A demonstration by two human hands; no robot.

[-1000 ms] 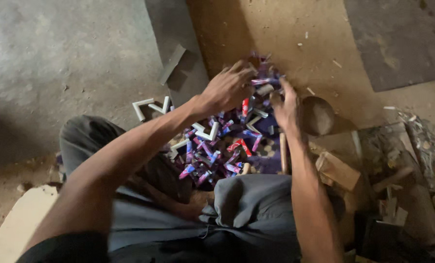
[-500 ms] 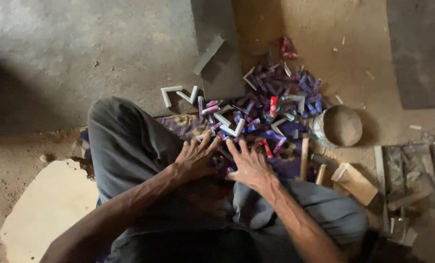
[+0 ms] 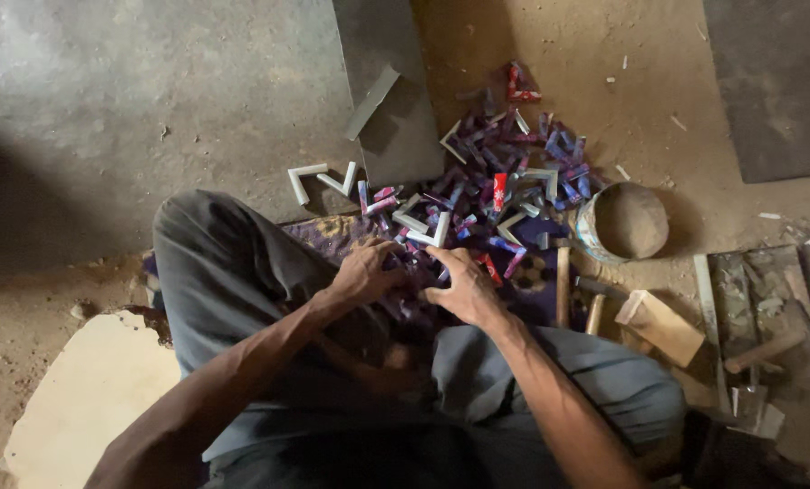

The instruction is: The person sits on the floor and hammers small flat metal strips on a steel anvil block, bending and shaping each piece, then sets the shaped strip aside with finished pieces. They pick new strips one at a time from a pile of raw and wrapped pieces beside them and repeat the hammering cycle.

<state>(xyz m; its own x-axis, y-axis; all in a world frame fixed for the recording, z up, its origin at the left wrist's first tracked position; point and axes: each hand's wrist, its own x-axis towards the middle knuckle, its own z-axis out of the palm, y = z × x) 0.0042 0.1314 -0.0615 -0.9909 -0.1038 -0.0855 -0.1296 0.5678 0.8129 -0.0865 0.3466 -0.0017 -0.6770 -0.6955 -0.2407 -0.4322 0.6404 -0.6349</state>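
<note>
Hands: left hand (image 3: 366,272) and right hand (image 3: 464,285) are both down at the near edge of the pile, fingers curled into the pieces; whether either one pinches a single piece, I cannot tell.
Pile: small bent pieces (image 3: 500,195), purple, blue, red and white, lie heaped on the floor (image 3: 151,100) just in front of the knees, on a dark cloth (image 3: 328,234).
Handling: the pieces look light, stiff and thin, likely to slide over each other; taking one by a flat arm near the bend seems safest.
Strays: two white angle pieces (image 3: 319,179) lie apart to the left.
Container: a round tin (image 3: 622,222) stands just right of the pile; it seems filled with brownish stuff, hard to tell what.
Nearby: wooden-handled tools (image 3: 564,285) lie beside the tin.
</note>
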